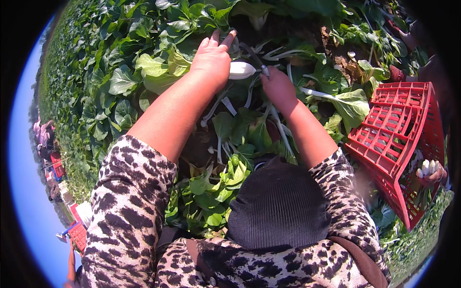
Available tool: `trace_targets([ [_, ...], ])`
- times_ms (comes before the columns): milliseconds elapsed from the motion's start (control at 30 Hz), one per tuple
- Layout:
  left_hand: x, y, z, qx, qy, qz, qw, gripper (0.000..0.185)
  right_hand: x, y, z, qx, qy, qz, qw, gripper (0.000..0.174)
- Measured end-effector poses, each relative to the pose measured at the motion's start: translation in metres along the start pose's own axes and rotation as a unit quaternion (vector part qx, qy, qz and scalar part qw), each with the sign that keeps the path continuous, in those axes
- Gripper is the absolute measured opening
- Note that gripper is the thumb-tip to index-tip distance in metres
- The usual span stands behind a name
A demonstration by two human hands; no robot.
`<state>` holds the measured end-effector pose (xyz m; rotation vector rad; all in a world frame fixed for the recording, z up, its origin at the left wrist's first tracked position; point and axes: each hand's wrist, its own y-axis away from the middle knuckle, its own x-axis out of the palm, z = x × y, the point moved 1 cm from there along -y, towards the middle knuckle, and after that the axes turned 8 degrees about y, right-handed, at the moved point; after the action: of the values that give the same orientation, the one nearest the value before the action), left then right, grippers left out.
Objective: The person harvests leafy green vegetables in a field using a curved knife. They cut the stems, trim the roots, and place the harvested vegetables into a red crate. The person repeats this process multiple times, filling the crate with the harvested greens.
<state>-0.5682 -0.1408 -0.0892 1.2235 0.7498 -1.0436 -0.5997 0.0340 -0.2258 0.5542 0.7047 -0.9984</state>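
Note:
My left hand (213, 59) reaches forward, back of the hand up, fingertips among the leaves of a standing bok choy plant (205, 18). Under its heel lies a bok choy with a thick white base (242, 70), which sticks out to the right, and pale green leaves on the left. My palm and thumb are hidden, so whether they grip it cannot be told. In my right hand (279, 86) is the handle of a curved knife (255, 57), its blade bending forward and left. The metal collar sits close to the white base.
Cut leaves and white stalks (279, 126) litter the soil between my arms. A red plastic crate (390, 126) stands tilted at right, where another person's hand (430, 174) holds several white stalks. Dense leafy rows (97, 64) spread ahead and left. More people (45, 136) and crates (77, 235) appear far left.

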Motion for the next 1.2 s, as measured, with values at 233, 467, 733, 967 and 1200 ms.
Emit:
trace_targets([
  [233,0.039,-0.001,0.036,-0.058,0.036,0.014,0.998,0.047,0.017,-0.025,0.009,0.063,-0.064,0.021,0.996,0.027],
  [467,0.066,0.018,0.025,0.012,0.032,-0.101,0.994,0.015,0.035,-0.027,-0.002,0.075,-0.038,0.053,0.995,0.029],
  [733,0.064,0.014,0.035,0.007,0.048,-0.106,0.993,0.011,0.047,-0.053,0.000,-0.057,0.160,0.261,0.950,0.030],
  [967,0.010,0.102,-0.003,0.041,0.398,-0.243,0.884,0.034,-0.014,0.076,-0.013,0.208,-0.367,0.018,0.907,0.042],
  [1200,0.016,0.189,-0.030,-0.161,0.799,0.013,0.579,0.026,-0.095,0.074,0.065,-0.069,-0.671,0.187,0.715,0.081],
])
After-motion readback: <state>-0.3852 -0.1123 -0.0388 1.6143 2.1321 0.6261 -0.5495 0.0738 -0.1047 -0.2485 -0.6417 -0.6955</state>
